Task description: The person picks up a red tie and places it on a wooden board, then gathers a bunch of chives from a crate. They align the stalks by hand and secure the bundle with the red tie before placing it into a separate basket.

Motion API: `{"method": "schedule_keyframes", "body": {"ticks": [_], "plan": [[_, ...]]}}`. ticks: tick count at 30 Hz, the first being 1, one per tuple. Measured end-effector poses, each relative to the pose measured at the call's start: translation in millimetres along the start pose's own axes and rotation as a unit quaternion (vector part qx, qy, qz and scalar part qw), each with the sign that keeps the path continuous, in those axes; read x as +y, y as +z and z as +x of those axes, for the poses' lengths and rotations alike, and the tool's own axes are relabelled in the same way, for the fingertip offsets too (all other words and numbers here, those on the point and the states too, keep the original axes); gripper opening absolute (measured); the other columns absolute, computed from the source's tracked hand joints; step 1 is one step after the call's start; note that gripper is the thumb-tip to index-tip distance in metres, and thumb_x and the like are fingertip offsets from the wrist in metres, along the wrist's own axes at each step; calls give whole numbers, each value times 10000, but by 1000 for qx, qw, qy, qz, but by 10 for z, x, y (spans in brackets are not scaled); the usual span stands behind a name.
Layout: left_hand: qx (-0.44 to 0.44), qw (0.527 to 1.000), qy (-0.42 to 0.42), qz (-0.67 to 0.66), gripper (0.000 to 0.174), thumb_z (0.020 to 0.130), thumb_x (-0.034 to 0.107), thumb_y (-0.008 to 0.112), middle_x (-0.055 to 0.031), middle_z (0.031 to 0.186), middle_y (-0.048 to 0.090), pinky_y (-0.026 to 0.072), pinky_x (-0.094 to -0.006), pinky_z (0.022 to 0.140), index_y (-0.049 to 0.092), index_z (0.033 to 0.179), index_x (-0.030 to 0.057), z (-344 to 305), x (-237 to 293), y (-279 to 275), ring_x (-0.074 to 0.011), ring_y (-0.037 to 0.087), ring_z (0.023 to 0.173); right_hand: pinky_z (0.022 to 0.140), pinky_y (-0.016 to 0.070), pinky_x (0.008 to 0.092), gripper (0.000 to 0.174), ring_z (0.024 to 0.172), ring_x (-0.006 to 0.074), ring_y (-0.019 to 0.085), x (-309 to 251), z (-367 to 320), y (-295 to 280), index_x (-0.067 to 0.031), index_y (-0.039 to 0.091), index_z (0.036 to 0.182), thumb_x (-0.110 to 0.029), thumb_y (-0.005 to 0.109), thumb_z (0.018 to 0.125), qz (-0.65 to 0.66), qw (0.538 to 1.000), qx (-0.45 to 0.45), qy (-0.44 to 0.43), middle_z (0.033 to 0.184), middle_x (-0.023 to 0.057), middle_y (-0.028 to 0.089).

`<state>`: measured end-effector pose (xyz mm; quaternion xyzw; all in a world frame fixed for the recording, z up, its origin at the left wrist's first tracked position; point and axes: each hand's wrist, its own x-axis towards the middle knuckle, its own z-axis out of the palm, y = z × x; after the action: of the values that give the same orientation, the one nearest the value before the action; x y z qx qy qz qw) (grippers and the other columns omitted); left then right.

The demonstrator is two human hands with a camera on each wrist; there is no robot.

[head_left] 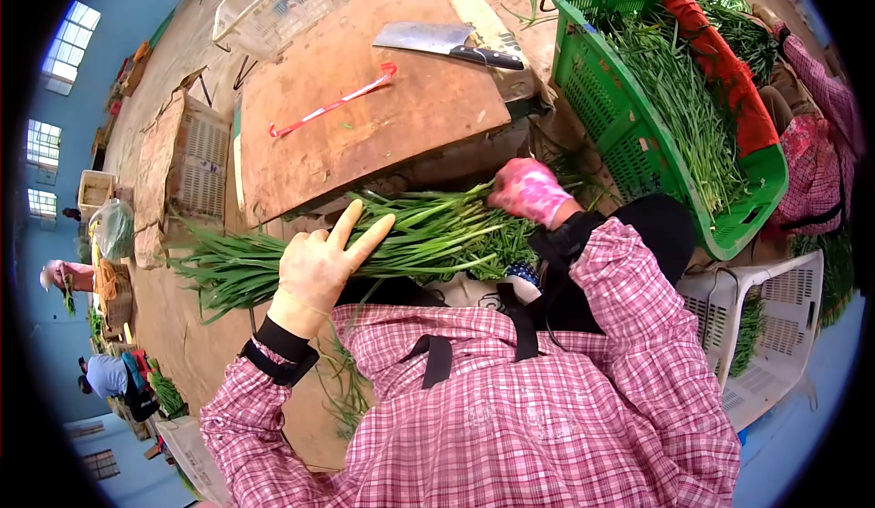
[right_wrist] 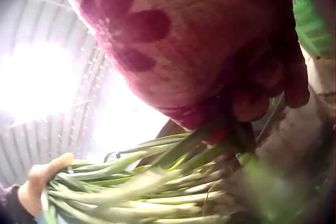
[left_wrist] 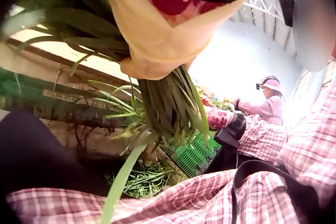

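Observation:
A long bunch of green leafy stalks [head_left: 428, 235] lies across the person's lap, leaf tips to the left and pale stem ends to the right. The left hand [head_left: 314, 266], in a cream glove, grips the bunch at its leafy part, two fingers stretched out above it. In the left wrist view that hand [left_wrist: 163, 40] wraps round the leaves [left_wrist: 170, 106]. At the stem end, the right hand [head_left: 530, 191] in a pink flowered glove pinches some stalks. Its fingers [right_wrist: 252, 103] curl over them in the right wrist view, just above the pale stems [right_wrist: 173, 198].
Beyond the lap stands a wooden board [head_left: 365, 116] with a cleaver [head_left: 447, 45] and a red-and-white strip [head_left: 333, 104]. A green crate [head_left: 620, 125] of stalks is at the right, above a white crate [head_left: 775, 326]. Another person [head_left: 816, 143] sits beyond the green crate.

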<state>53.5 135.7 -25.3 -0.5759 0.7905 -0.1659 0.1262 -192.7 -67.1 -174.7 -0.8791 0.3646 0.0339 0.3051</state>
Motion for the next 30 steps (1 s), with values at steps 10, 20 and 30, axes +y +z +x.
{"method": "schedule_keyframes", "body": {"ticks": [10, 20, 30], "plan": [[27, 999, 12, -14, 766, 713, 4, 630, -37, 1317, 610, 522, -321, 607, 546, 1402, 328, 171, 36, 57, -180, 607, 666, 725, 552, 382, 342, 760, 342, 694, -222, 19, 204, -20, 760, 867, -357, 735, 816, 146, 988, 2, 59, 815, 201, 707], [9, 999, 20, -34, 763, 710, -8, 637, -42, 1319, 606, 523, -323, 636, 544, 1400, 305, 138, 46, 6, -193, 621, 711, 915, 512, 371, 488, 1019, 344, 671, -366, 8, -223, 7, 707, 1031, -429, 767, 820, 166, 981, -98, -12, 1048, 228, 702], [8, 999, 41, -27, 737, 710, 4, 635, -31, 1273, 627, 512, -324, 622, 569, 1381, 303, 106, 32, -49, -181, 599, 681, 784, 511, 373, 359, 821, 240, 674, -20, 184, 83, 19, 714, 1041, -293, 741, 865, 272, 962, -27, -21, 853, 161, 715]]}}
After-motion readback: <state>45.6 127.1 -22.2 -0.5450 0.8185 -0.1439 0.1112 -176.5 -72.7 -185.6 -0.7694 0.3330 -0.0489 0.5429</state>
